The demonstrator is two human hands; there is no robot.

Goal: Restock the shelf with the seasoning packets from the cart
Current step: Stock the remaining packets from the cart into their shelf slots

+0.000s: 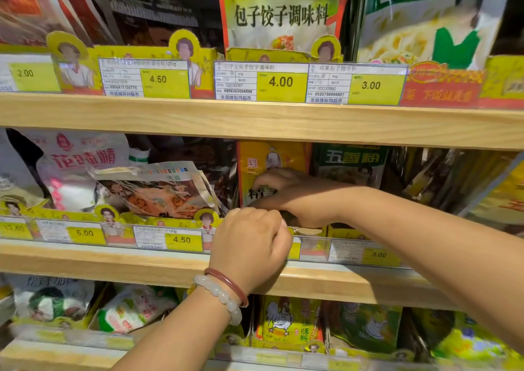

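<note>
Packet (272, 169), yellow with a portrait and black characters, stands upright on the middle shelf (170, 271), long axis vertical, face outward, beside a green packet (351, 163). Right hand (279, 193) curls over its front, gripping it. Left hand (252, 243), fingers curled, pinches at the tray edge below; what it pinches cannot be told.

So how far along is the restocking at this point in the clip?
Mid-job. Looks done: yellow packets already stand in their middle-shelf slot. In hand: the right hand reaches into that slot against the packets, while the left hand is curled at the front divider; what it pinches is unclear. Left: the cart is out of view, so remaining stock can't be judged. The leaning orange packet alongside may need straightening.
</note>
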